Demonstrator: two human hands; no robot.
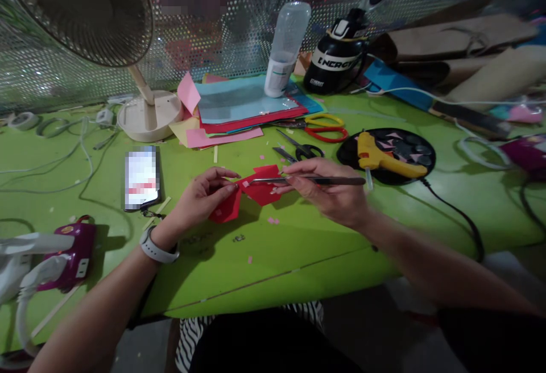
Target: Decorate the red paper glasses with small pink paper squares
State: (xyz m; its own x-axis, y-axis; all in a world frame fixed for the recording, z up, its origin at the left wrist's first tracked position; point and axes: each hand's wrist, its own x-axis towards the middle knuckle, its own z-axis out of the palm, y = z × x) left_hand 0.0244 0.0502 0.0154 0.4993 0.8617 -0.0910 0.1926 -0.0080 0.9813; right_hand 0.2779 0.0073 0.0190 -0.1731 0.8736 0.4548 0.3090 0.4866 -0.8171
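Observation:
My left hand (209,194) pinches a folded red paper cutout (263,186) between thumb and fingers, just above the green table. Small pink paper bits (246,183) lie on its red surface. In my right hand (328,191) is a pair of slim metal tweezers (273,180), lying almost level with the tip pointing left. That tip reaches the cutout beside one pink bit. Whether the tip grips anything is too small to tell. Black-handled scissors (307,152) lie just beyond my right hand, partly hidden by it.
A yellow glue gun (379,160) rests on a round black mat (426,148) at right. Behind are coloured paper sheets (243,106), orange-handled scissors (326,134), a clear bottle (285,49) and a black jug (336,57). A phone (142,178), fan (149,114) and purple power strip (81,248) stand left.

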